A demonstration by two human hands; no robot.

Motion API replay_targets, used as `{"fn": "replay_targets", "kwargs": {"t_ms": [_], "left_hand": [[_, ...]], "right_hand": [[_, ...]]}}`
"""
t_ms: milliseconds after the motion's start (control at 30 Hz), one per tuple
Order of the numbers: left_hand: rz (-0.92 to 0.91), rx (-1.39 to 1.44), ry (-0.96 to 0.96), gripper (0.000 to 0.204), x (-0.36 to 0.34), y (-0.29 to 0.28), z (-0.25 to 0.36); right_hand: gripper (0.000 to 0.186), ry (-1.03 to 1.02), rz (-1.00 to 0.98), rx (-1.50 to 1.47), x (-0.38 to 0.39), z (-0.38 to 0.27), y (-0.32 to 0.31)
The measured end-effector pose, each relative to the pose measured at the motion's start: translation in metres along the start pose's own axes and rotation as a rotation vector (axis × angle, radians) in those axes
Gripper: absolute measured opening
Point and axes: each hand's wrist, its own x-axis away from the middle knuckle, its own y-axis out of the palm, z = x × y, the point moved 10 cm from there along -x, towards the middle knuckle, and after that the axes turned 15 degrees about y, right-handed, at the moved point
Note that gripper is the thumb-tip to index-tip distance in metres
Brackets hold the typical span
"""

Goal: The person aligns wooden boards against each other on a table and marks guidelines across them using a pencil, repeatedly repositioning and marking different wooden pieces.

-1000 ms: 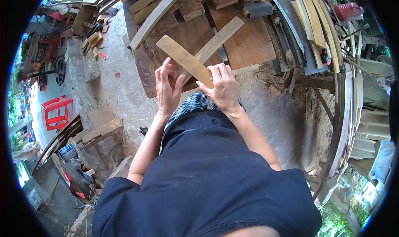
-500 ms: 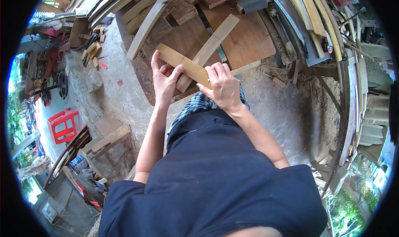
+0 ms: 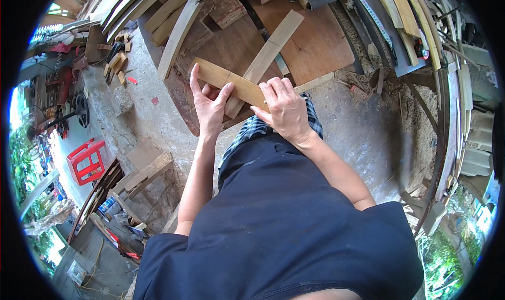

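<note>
A short yellowish wooden board (image 3: 239, 84) with a pencil line lies diagonally between my hands. My left hand (image 3: 210, 103) grips its far left part, index finger up at the end and thumb on the top face. My right hand (image 3: 284, 110) is closed round its near right end, fingers curled over it. Beneath it a paler wooden strip (image 3: 273, 45) crosses diagonally over a low worktop of brown plywood panels (image 3: 315, 47), with a dark slot between them.
Long slats (image 3: 181, 32) lie along the back. Metal strips and boards (image 3: 407, 29) line the right. Small offcuts (image 3: 118, 63) lie on the concrete floor (image 3: 155, 121). A red plastic stool (image 3: 87, 160) stands left, near planks (image 3: 144, 179) and clutter at lower left.
My left hand has risen and closed on the board's left part, where earlier its fingers were apart below it. My right hand keeps its grip. The view has also shifted slightly.
</note>
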Motion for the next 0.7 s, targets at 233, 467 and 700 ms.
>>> {"fn": "replay_targets", "kwargs": {"t_ms": [233, 467, 700], "left_hand": [[-0.039, 0.015, 0.019, 0.082, 0.002, 0.003, -0.002], [-0.02, 0.007, 0.007, 0.081, 0.001, 0.003, -0.004], [-0.021, 0.007, -0.008, 0.081, 0.002, 0.0, -0.005]], "right_hand": [[0.056, -0.001, -0.019, -0.036, -0.003, 0.004, -0.001], [0.057, -0.011, -0.076, -0.048, -0.005, 0.004, -0.002], [0.045, 0.196, 0.064, -0.537, -0.03, 0.036, -0.058]]}}
